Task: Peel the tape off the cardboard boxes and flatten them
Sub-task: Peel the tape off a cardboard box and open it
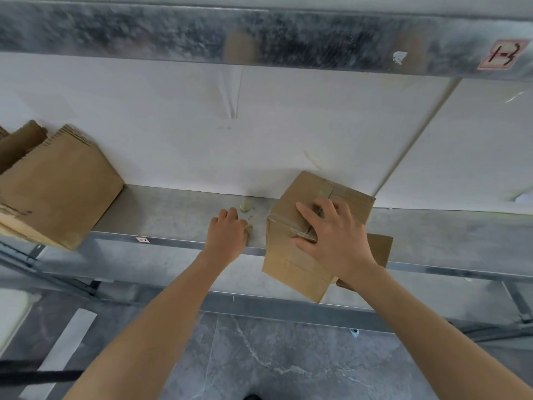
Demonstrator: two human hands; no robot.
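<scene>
Small cardboard box (291, 264) on the metal shelf (173, 215), right of the middle. Stands turned, one vertical edge toward the person, and hangs with its near part over the front lip of the shelf. Closed on top. Clear tape (284, 223) along the near top edge and, as it seems, also over the middle seam. Long axis of that seam: from the near edge away toward the white wall (288, 125).

Directly on the top face, the right hand (337, 238). Lies flat, fingers straight and spread, thumb at the near edge on the tape strip. Presses down and grips nothing.

Just beside the left face of the box, on bare shelf, the left hand (227, 235). Apart from the cardboard, as far as visible. Fingers bent down to the metal; impossible to tell whether they pinch something small.

Judging from this: tape end nearest to the right thumb, so probably the place to begin the peel, pulling along the seam. Box to the right of the left hand, with only a short gap to cross to steady that side. Some risk of tipping, because of the overhang.

Further out: another cardboard piece (380, 249) behind the right wrist, close to the box. Well apart at the left end, a pile of cardboard (57, 186). Above, a shelf beam with a handwritten label (504, 53).
</scene>
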